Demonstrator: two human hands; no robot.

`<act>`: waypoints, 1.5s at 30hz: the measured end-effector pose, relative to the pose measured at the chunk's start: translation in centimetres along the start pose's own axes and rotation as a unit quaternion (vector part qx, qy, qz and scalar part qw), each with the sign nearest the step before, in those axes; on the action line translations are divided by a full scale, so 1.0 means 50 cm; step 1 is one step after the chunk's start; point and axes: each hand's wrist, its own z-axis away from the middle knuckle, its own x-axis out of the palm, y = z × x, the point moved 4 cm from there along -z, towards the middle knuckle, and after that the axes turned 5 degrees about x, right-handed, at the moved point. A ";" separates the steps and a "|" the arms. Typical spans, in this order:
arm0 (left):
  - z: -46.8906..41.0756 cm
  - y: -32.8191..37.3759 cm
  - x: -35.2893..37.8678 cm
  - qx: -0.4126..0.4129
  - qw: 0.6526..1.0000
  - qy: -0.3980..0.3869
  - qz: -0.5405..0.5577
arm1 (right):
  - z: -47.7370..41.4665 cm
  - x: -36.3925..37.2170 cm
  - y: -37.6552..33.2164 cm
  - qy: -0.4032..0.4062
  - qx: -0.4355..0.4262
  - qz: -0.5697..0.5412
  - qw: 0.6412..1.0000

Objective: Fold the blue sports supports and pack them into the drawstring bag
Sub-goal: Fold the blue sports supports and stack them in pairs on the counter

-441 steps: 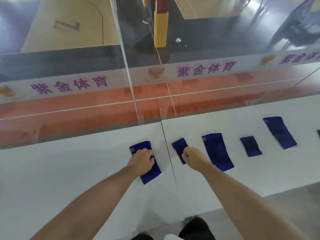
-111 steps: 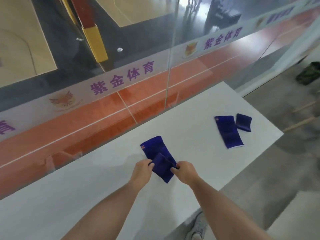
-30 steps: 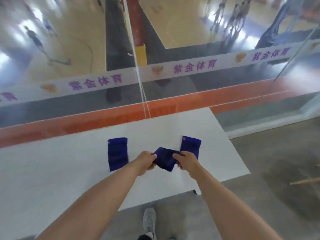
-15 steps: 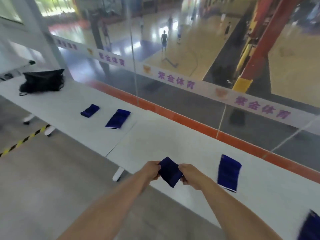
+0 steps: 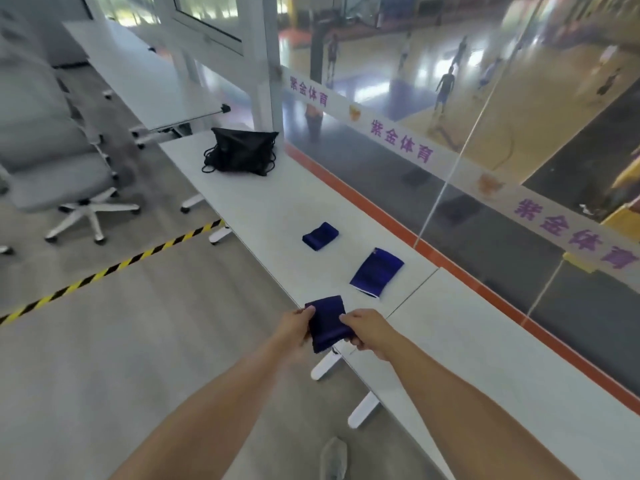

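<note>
Pinching one folded blue support [image 5: 325, 323] between my left hand [image 5: 296, 329] and right hand [image 5: 369, 332] (a side each), I see the black drawstring bag [image 5: 242, 154] well apart down the white table [image 5: 270, 209], seemingly slumped.

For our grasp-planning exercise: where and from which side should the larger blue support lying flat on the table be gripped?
Probably pinch the larger blue support at its white-trimmed short edge, coming down from the person's side. It lies flat on the table, so only an edge gives a lip; that end points toward the person, and glass walls off the far side.
</note>
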 end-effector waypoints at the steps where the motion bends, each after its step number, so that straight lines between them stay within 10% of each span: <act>1: -0.028 0.011 -0.007 -0.004 1.000 0.003 -0.011 | -0.033 0.003 -0.029 0.015 -0.009 0.001 1.000; 23: -0.675 0.374 -0.060 0.012 0.982 0.011 -0.189 | -0.603 -0.068 -0.341 0.122 0.069 0.043 0.989; 30: -0.907 0.416 -0.072 0.087 0.913 -0.036 -0.397 | -0.764 -0.018 -0.351 0.240 0.048 0.133 0.960; 37: -1.025 0.390 -0.048 0.069 0.873 -0.136 -0.463 | -0.879 0.054 -0.311 0.154 0.046 0.322 0.933; 45: -0.994 0.337 0.084 0.236 0.692 -0.245 -0.637 | -0.803 -0.024 -0.192 0.251 0.058 0.343 0.903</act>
